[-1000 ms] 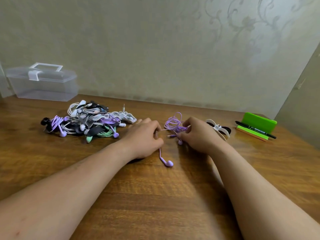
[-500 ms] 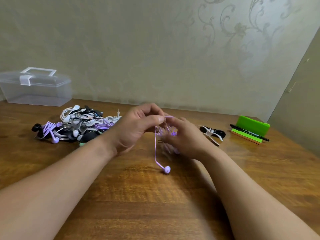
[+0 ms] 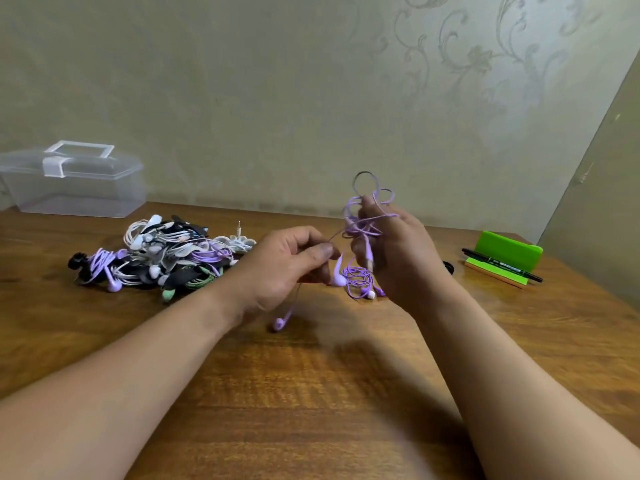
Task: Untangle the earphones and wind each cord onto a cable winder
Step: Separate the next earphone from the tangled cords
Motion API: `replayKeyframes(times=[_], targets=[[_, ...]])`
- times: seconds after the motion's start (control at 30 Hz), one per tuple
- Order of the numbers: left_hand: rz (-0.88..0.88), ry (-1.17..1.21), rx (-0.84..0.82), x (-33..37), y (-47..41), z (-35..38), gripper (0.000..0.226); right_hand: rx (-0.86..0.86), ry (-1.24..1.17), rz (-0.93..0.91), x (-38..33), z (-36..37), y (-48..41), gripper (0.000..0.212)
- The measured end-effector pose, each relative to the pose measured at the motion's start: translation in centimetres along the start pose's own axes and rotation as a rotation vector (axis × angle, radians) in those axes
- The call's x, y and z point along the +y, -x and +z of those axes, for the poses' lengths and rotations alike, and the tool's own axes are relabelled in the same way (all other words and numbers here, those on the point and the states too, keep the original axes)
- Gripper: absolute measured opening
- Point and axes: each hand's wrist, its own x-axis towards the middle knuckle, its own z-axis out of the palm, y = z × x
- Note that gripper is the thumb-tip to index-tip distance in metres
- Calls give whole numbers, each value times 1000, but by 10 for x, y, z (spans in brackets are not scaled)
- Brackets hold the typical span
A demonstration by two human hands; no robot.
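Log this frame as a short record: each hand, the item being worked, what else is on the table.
left hand: pinches a strand of the purple earphones
right hand: grips the tangled bulk of the cord, raised above the table
loose end: purple earbud hangs below the left hand
waiting: earphone pile, on the table left of the hands
other: clear plastic box far left; green stand and black marker at right

Raised left hand (image 3: 277, 268) and right hand (image 3: 401, 258), both curled
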Motion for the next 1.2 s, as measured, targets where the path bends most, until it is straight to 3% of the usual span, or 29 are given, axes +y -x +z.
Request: replayKeyframes(times=[0.17,0.4,0.53,0.63,0.7,0.8,0.87,1.07,1.2], targets=[[-159,405,-108,16,5,-4,33,-63,-191,89,-2,-4,-3,15],[-162,236,-165,3,5,-2,26,-163,-175,87,9,-6,-5,6],[-139,214,-8,1,1,1,43,-150,-65,8,11,-6,-4,7],[-76,123,115,-1,-2,2,24,-160,117,-21,13,-5,-4,8],[-82,98,119,-3,-2,-1,17,-169,182,2,15,-5,-2,10],[-128,118,117,-2,0,-2,28,-185,192,19,16,-3,-1,11],[-120,96,123,-2,0,-2,22,-230,186,17,15,-3,0,12],[-175,381,187,0,-2,-9,18,-241,189,-2,15,-5,-2,23],[-222,394,87,5,2,-5,17,-173,228,-14,18,-3,-2,5]])
